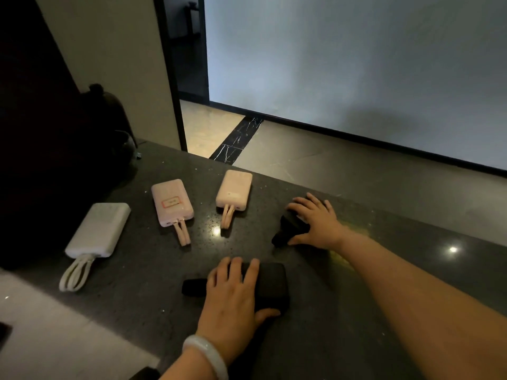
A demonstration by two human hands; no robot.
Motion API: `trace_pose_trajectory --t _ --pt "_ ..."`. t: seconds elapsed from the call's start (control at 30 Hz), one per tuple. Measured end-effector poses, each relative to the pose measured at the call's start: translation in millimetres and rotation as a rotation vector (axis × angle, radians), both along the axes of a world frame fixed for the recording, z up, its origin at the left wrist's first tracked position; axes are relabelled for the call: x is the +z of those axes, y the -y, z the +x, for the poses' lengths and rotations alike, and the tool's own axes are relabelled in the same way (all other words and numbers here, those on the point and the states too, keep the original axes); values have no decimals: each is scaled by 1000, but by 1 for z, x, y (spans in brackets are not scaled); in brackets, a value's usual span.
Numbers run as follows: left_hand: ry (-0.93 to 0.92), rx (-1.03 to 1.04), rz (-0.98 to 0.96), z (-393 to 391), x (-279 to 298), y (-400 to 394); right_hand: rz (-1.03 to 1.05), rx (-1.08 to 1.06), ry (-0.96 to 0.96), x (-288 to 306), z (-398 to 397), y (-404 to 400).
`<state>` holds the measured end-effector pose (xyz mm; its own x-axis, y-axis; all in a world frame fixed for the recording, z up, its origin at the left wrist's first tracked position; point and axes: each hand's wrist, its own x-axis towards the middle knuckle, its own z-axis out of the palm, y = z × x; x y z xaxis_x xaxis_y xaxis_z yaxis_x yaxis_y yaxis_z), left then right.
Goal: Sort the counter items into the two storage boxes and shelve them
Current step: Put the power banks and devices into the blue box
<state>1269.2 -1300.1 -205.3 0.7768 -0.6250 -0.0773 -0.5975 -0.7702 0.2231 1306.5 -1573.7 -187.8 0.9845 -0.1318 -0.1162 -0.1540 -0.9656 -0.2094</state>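
Laid out on a dark speckled stone counter [343, 311]: 5 slab-shaped power banks, with a white one [98, 229] trailing a looped white cable at 9 o'clock and 2 pale pink ones, [172, 202] and [234, 192], at 11 and 12 o'clock, each apart from the others. Pressed flat over a black power bank [270, 286] at 6 o'clock, the left hand [233, 300], fingers spread, thumb hooked round its near edge, pale bangle [205, 355] at the wrist. Curled around another black power bank [290, 226] at 2 o'clock, the right hand [315, 223], gripping it.
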Motion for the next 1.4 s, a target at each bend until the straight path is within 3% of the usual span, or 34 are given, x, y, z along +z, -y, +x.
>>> trace_pose_trajectory --t 0.33,0.57,0.63,0.7,0.77,0.83,0.93,1.03,1.17,1.4 --pt "-54 28 -4 -27 10 -10 147 114 -148 31 -168 -27" --pt "27 26 -4 -108 11 -26 199 143 -332 49 -284 -68" --pt "45 5 -7 -123 6 -30 293 57 -373 57 -297 -74" --pt "45 3 -14 -127 3 -30 370 -149 -253 59 -300 -80" --pt "53 -14 -15 -125 5 -29 291 -440 -84 55 -297 -86" --pt "64 -33 -19 -123 4 -29 193 -703 -113 47 -289 -95" --pt "86 -38 -33 -125 3 -32 140 -884 -137 31 -279 -116" --pt "113 -39 -31 -126 3 -33 93 -937 -52 23 -275 -125" --pt "123 -58 -36 -126 2 -35 68 -823 -146 28 -289 -128" --pt "140 -60 -37 -133 5 -44 218 -795 -162 34 -364 -135"
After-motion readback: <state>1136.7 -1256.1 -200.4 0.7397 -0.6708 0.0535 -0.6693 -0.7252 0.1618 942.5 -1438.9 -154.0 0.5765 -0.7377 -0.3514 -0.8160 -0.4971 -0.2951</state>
